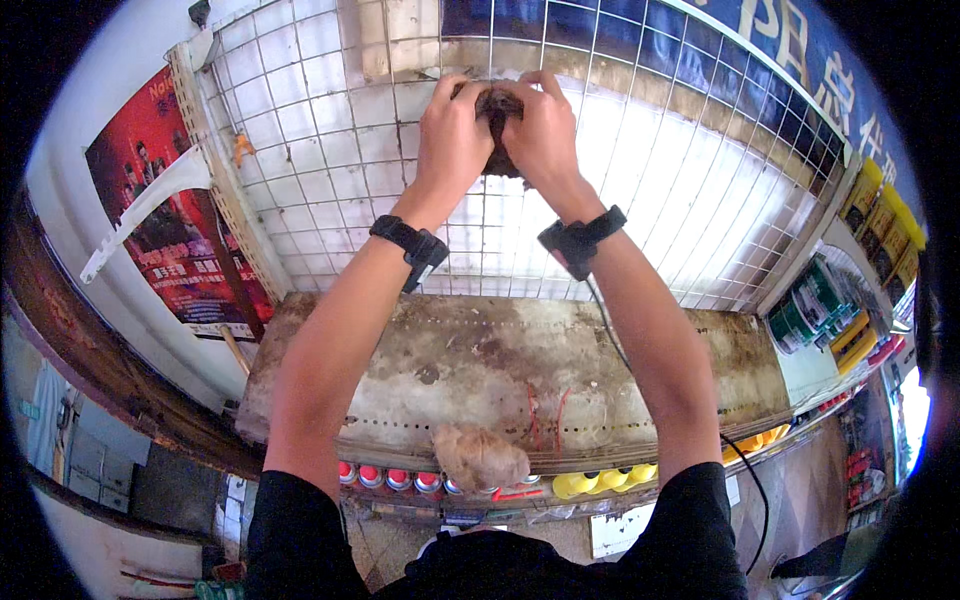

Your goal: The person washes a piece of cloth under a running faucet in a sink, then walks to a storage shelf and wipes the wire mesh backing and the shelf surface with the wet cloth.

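Observation:
Both arms reach up to a white wire grid panel [315, 112] above a stained shelf. My left hand [456, 135] and my right hand [538, 127] grip a dark, dirty cloth-like bundle [504, 154] between them, against the panel. The fingers curl around its upper part, so its exact shape is hidden. A dark strap with a small device sits on each wrist. At the front edge of the shelf [465, 352] lies a crumpled brownish cloth or similar soft item [480, 456], and two thin red strips [561, 412] lie to its right.
An orange clip-like item [242, 150] hangs on the panel's left. A white bracket arm [150, 195] juts out before a red poster [195, 262]. Green cans [806, 307] stand at the right. Red-capped cans [399, 480] and yellow bottles [576, 484] stand below the shelf edge. A black cable hangs from the right wrist.

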Motion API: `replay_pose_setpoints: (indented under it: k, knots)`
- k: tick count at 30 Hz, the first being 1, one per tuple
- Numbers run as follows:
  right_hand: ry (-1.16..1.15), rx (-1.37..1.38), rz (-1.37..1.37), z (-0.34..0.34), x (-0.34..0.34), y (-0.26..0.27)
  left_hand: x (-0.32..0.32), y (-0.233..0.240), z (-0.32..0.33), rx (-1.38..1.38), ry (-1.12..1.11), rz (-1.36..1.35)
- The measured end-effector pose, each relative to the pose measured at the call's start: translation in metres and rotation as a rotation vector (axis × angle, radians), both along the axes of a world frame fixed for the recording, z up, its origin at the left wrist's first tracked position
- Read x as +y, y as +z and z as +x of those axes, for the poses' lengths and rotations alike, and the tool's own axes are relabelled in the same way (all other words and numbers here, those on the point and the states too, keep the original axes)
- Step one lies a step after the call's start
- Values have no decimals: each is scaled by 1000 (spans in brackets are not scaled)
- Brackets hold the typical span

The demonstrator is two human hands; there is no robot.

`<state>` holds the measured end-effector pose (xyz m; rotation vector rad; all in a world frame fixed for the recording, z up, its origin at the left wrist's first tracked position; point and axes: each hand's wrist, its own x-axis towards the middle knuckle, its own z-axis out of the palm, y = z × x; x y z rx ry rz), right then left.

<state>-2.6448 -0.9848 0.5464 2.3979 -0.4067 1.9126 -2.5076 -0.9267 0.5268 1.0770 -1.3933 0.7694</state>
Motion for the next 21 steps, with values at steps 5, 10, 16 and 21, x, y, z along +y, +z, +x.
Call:
replay_pose_setpoints:
  k: [5, 10, 16, 21]
  knots:
    - [-66, 162, 53, -10, -5, -19, 3, -22, -3, 26, -3, 130]
    - [-6, 52, -54, -4, 1, -4, 2, -7, 3, -38, 36, 16]
    - [-24, 160, 42, -6, 11, -62, 12, -57, 1, 11, 13, 119]
    - [-22, 124, 83, -12, 6, -83, 9, -73, -9, 36, -15, 172]
